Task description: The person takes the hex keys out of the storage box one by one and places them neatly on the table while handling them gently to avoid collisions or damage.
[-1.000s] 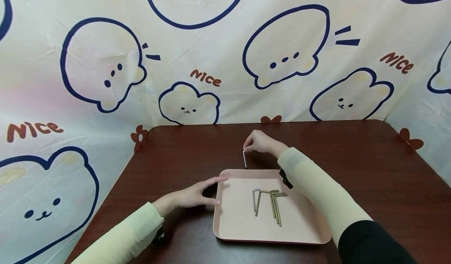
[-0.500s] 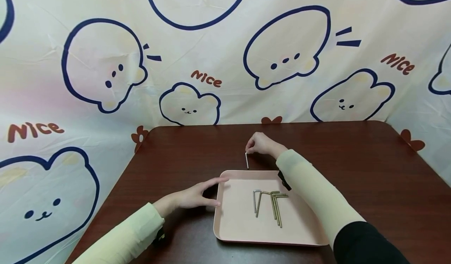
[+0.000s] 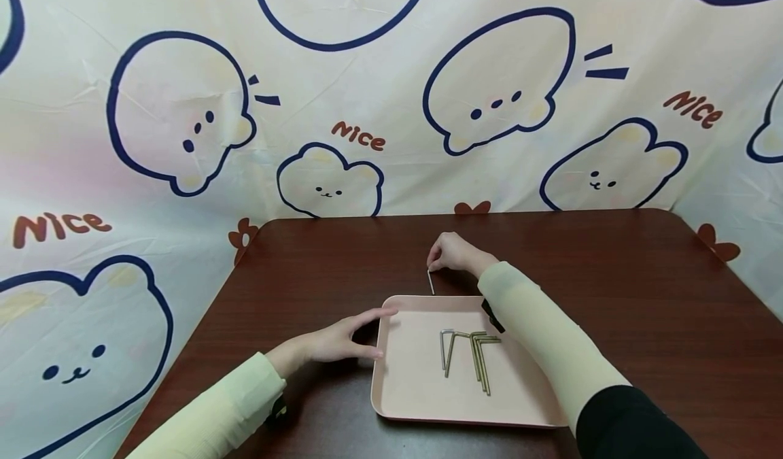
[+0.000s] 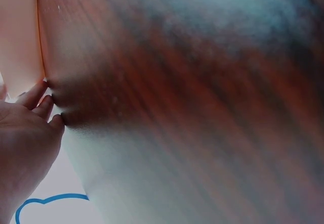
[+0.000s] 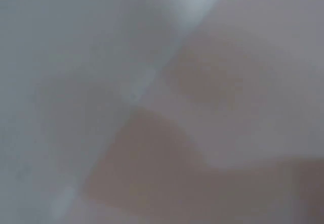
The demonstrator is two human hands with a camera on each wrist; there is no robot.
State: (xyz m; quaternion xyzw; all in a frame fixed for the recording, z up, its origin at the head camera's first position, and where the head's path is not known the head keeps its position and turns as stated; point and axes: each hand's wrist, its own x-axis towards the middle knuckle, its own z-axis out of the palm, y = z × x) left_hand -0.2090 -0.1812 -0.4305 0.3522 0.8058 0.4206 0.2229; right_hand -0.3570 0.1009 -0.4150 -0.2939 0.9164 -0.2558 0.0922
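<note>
Behind the tray's far rim, my right hand [image 3: 454, 251] pinches a thin silver hex key [image 3: 431, 282] at its upper end, and the key's free end points down. The fingers hide that upper end. My left hand [image 3: 327, 340] touches the left rim of a pink tray [image 3: 412, 394], its index finger reaching over the edge and its thumb lower down. In the left wrist view, fingers [image 4: 43, 105] meet the tray wall. Inside the tray lie a silver hex key [image 3: 442, 350] and several brass-coloured hex keys [image 3: 477, 360], partly overlapping. The right wrist view is too blurred to read.
A dark brown wooden table [image 3: 318, 268] bears the tray. Behind it hangs a pale cloth [image 3: 397, 92] with cartoon outlines. My right forearm [image 3: 547, 340] passes over the tray's right side and hides part of it.
My right hand, with the hex key, has shifted slightly right and nearer to me, and the key leans a little more. The left hand and the keys in the tray stay put.
</note>
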